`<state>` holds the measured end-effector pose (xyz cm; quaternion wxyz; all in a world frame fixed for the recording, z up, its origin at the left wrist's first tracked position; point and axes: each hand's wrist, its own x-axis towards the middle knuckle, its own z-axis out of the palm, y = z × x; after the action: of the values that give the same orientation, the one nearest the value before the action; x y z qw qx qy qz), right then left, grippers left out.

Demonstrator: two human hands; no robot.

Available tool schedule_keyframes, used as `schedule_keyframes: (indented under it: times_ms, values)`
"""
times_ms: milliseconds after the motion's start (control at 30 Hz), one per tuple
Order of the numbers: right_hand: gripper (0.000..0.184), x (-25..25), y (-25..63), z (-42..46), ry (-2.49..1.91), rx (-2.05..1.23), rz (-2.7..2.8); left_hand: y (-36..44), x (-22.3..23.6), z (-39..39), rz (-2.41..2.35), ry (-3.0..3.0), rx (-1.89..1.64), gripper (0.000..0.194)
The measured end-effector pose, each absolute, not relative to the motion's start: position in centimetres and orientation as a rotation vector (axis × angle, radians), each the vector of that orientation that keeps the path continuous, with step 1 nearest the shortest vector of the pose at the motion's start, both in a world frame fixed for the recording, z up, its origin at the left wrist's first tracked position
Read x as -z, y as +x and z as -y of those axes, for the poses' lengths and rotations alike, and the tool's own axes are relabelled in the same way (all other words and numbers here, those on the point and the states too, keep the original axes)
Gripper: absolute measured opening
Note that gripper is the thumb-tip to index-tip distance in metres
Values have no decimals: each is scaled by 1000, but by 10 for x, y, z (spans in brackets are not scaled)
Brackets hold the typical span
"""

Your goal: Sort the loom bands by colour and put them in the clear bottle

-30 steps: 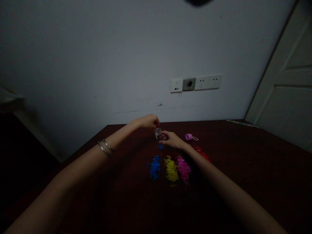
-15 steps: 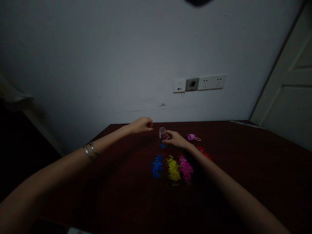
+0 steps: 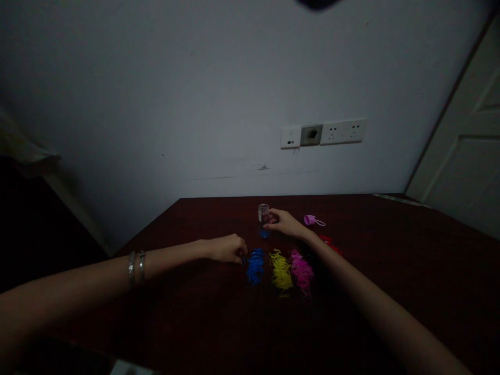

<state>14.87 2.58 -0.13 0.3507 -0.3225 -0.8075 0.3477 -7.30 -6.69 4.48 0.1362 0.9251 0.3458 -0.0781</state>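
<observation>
My right hand is wrapped round a small clear jar that stands upright with its mouth uncovered. Something blue shows at the jar's base; whether it lies inside, I cannot tell. Low over the table, my left hand has its fingers drawn together at the left edge of a pile of blue rubber-band-like strands. What its fingertips pinch is too small to make out. To the right of the blue pile lie a yellow pile and a pink pile of similar strands.
Red pieces lie partly behind my right forearm. A pink cap with a loop rests beyond my right hand. The dark red table meets a pale wall with sockets. A white object shows at the bottom edge.
My left hand has come down and toward me from beside the jar to the blue pile's left edge. My right hand keeps its hold on the jar. The view has shifted slightly.
</observation>
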Motion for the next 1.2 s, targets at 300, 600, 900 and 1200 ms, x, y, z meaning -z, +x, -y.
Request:
schedule_keyframes:
  times_ms: [300, 600, 900, 1200]
  values:
    - [29, 1, 148, -26, -827, -921, 2089, -76, -26, 63, -1009, 2724, 200, 13]
    - [30, -2, 147, -23, -833, -897, 2096, -78, -19, 56, -1013, 2707, 145, 10]
    - [30, -1, 146, -22, -815, -887, 2105, -63, -100, 20, -1222, 2724, -410, 14]
    - [26, -5, 145, -20, -857, -820, 2131, -34, -116, -16, -1118, 2713, -560, 15]
